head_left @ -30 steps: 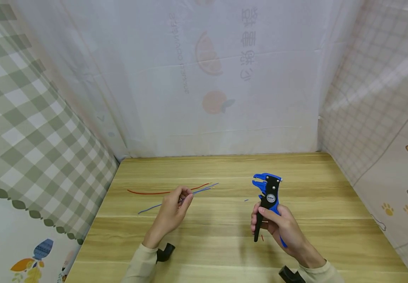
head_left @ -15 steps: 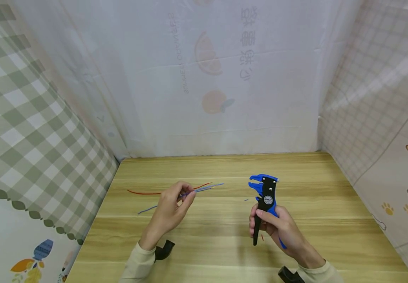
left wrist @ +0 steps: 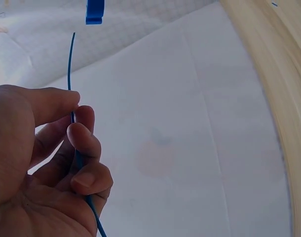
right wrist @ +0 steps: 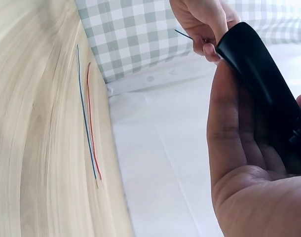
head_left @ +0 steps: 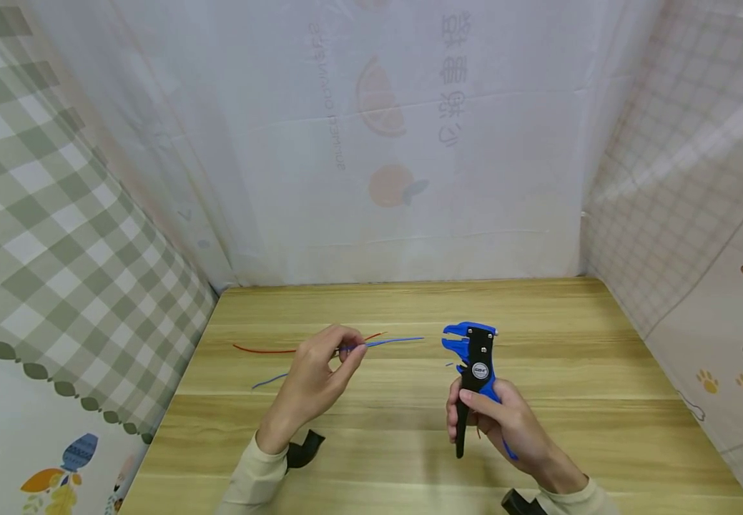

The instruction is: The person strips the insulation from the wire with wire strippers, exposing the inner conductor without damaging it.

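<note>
Above the worktop [head_left: 558, 343], the wire [head_left: 395, 340], probably light and easily bent, is being pinched behind its tip, a sensible hold, by the left fingers [left wrist: 85, 143], while the stiff-looking stripper [head_left: 476, 357] is being gripped by the right fingers [right wrist: 223, 113].

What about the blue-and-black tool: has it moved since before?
Yes: the tool in the right hand has moved left and slightly down in the head view, judged against the tiny blue scrap.
</note>
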`<move>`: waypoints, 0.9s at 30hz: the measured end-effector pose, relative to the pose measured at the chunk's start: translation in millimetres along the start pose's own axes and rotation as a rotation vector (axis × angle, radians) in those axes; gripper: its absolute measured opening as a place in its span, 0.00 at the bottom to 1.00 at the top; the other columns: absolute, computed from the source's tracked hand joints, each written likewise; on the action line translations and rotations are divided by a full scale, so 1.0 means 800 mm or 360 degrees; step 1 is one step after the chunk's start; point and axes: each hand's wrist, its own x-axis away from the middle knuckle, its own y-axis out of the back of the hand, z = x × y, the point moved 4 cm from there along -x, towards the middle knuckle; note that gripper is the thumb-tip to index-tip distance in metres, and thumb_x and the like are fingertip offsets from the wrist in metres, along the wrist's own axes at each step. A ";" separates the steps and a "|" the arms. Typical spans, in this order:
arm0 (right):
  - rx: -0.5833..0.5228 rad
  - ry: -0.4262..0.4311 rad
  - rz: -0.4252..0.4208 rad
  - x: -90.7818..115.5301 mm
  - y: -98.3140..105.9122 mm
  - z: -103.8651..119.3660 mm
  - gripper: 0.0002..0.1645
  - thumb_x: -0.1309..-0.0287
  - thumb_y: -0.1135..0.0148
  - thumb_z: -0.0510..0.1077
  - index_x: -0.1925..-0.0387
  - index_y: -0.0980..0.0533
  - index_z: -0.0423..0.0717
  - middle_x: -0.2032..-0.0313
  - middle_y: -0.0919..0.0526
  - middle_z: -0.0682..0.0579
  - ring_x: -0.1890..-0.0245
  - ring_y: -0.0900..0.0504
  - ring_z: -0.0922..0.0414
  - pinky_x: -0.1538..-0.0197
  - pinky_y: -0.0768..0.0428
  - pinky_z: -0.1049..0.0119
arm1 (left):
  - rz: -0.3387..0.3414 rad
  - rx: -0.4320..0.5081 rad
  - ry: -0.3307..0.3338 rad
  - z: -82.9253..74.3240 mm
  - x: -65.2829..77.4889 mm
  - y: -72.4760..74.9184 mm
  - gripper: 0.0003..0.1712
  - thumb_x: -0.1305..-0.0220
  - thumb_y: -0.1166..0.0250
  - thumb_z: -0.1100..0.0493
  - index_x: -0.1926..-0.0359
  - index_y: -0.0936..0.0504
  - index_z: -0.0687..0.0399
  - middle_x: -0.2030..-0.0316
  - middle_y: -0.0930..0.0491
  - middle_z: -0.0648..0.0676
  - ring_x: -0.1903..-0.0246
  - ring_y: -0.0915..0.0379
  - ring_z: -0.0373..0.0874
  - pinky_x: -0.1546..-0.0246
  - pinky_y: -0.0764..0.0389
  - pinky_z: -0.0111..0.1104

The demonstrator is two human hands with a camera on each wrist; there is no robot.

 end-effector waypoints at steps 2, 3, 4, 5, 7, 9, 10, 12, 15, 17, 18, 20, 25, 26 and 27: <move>-0.0002 -0.0003 0.0012 0.000 -0.002 0.001 0.16 0.11 0.62 0.33 0.46 0.25 0.38 0.58 0.12 0.55 0.59 0.09 0.58 0.49 0.07 0.58 | -0.0005 0.0010 -0.0006 -0.002 -0.002 0.000 0.06 0.25 0.27 0.70 0.57 0.13 0.56 0.66 0.17 0.48 0.67 0.25 0.36 0.66 0.21 0.24; -0.0005 0.0011 0.0031 -0.001 -0.004 0.001 0.17 0.11 0.63 0.33 0.46 0.25 0.37 0.58 0.12 0.55 0.58 0.09 0.58 0.49 0.07 0.57 | -0.0007 0.0011 -0.0008 -0.002 -0.003 0.000 0.06 0.25 0.27 0.70 0.57 0.13 0.56 0.66 0.17 0.48 0.66 0.25 0.36 0.65 0.21 0.24; -0.0012 0.0030 0.0054 -0.001 -0.005 0.002 0.17 0.11 0.63 0.32 0.46 0.25 0.37 0.57 0.12 0.55 0.58 0.10 0.58 0.48 0.07 0.57 | -0.0009 0.0012 -0.0010 -0.003 -0.003 0.000 0.06 0.25 0.27 0.70 0.57 0.13 0.56 0.66 0.17 0.48 0.66 0.25 0.36 0.65 0.21 0.24; -0.0018 0.0050 0.0075 -0.002 -0.006 0.002 0.18 0.11 0.64 0.32 0.45 0.25 0.37 0.57 0.12 0.55 0.58 0.10 0.58 0.48 0.07 0.57 | -0.0009 0.0014 -0.0009 -0.003 -0.004 -0.001 0.06 0.25 0.27 0.70 0.57 0.13 0.56 0.66 0.17 0.48 0.66 0.25 0.35 0.64 0.21 0.24; -0.0032 0.0086 0.0114 -0.003 -0.008 0.003 0.19 0.12 0.65 0.31 0.45 0.25 0.36 0.56 0.12 0.54 0.57 0.10 0.59 0.48 0.07 0.57 | -0.0010 0.0015 -0.0012 -0.004 -0.005 -0.001 0.06 0.25 0.27 0.69 0.57 0.13 0.55 0.66 0.17 0.48 0.66 0.25 0.35 0.64 0.21 0.24; -0.0038 0.0102 0.0139 -0.004 -0.010 0.003 0.19 0.12 0.65 0.31 0.44 0.25 0.36 0.56 0.12 0.53 0.57 0.10 0.59 0.47 0.07 0.57 | -0.0010 0.0013 -0.0019 -0.004 -0.006 -0.001 0.06 0.25 0.27 0.69 0.58 0.13 0.55 0.66 0.17 0.48 0.66 0.25 0.35 0.64 0.21 0.24; -0.0038 0.0101 0.0142 -0.004 -0.010 0.003 0.19 0.12 0.65 0.31 0.44 0.25 0.37 0.56 0.12 0.53 0.57 0.10 0.59 0.47 0.07 0.57 | -0.0011 0.0015 -0.0025 -0.005 -0.006 -0.001 0.06 0.25 0.27 0.69 0.58 0.14 0.55 0.66 0.17 0.48 0.66 0.25 0.35 0.64 0.20 0.24; -0.0032 0.0099 0.0143 -0.004 -0.011 0.002 0.19 0.12 0.65 0.31 0.45 0.24 0.37 0.56 0.12 0.53 0.56 0.10 0.59 0.47 0.07 0.57 | -0.0014 0.0020 -0.0044 -0.005 -0.007 -0.002 0.06 0.25 0.27 0.69 0.58 0.14 0.54 0.66 0.16 0.48 0.66 0.25 0.35 0.64 0.20 0.24; -0.0027 0.0105 0.0150 -0.005 -0.012 0.002 0.19 0.12 0.66 0.31 0.44 0.25 0.37 0.55 0.12 0.53 0.56 0.10 0.59 0.47 0.07 0.57 | -0.0020 0.0028 -0.0073 -0.006 -0.007 -0.003 0.07 0.26 0.27 0.69 0.58 0.14 0.54 0.66 0.16 0.48 0.67 0.25 0.36 0.64 0.21 0.23; -0.0029 0.0096 0.0139 -0.006 -0.012 0.002 0.19 0.12 0.65 0.31 0.45 0.24 0.37 0.56 0.12 0.53 0.56 0.10 0.59 0.48 0.06 0.57 | -0.0017 0.0032 -0.0084 -0.007 -0.008 -0.004 0.07 0.26 0.27 0.70 0.58 0.14 0.54 0.66 0.16 0.48 0.67 0.25 0.36 0.65 0.22 0.22; -0.0030 0.0095 0.0139 -0.006 -0.013 0.002 0.19 0.12 0.65 0.31 0.45 0.24 0.37 0.56 0.12 0.54 0.56 0.10 0.59 0.48 0.06 0.57 | -0.0016 0.0033 -0.0087 -0.007 -0.008 -0.004 0.07 0.26 0.27 0.70 0.58 0.14 0.54 0.66 0.16 0.48 0.67 0.25 0.36 0.64 0.22 0.22; -0.0024 0.0096 0.0140 -0.006 -0.014 0.002 0.19 0.12 0.65 0.31 0.45 0.24 0.37 0.56 0.12 0.54 0.57 0.10 0.59 0.48 0.06 0.57 | -0.0010 0.0030 -0.0091 -0.008 -0.008 -0.005 0.07 0.26 0.26 0.70 0.58 0.14 0.54 0.66 0.16 0.48 0.67 0.25 0.36 0.65 0.21 0.22; -0.0007 0.0105 0.0153 -0.007 -0.015 0.001 0.19 0.12 0.65 0.31 0.45 0.24 0.36 0.56 0.12 0.54 0.57 0.10 0.59 0.48 0.07 0.56 | 0.0003 0.0020 -0.0098 -0.007 -0.009 -0.007 0.07 0.26 0.26 0.70 0.58 0.14 0.54 0.67 0.16 0.48 0.67 0.25 0.36 0.64 0.20 0.23; -0.0006 0.0105 0.0155 -0.007 -0.016 0.001 0.19 0.12 0.65 0.31 0.45 0.24 0.36 0.56 0.12 0.53 0.57 0.10 0.59 0.48 0.06 0.56 | 0.0004 0.0020 -0.0100 -0.007 -0.009 -0.008 0.07 0.26 0.26 0.70 0.58 0.14 0.54 0.67 0.16 0.48 0.67 0.25 0.36 0.64 0.20 0.23; -0.0004 0.0105 0.0156 -0.007 -0.016 0.001 0.19 0.12 0.65 0.31 0.45 0.25 0.36 0.56 0.12 0.53 0.57 0.10 0.59 0.48 0.06 0.56 | 0.0007 0.0019 -0.0098 -0.007 -0.009 -0.008 0.07 0.26 0.26 0.70 0.58 0.13 0.55 0.66 0.16 0.48 0.67 0.25 0.36 0.64 0.20 0.23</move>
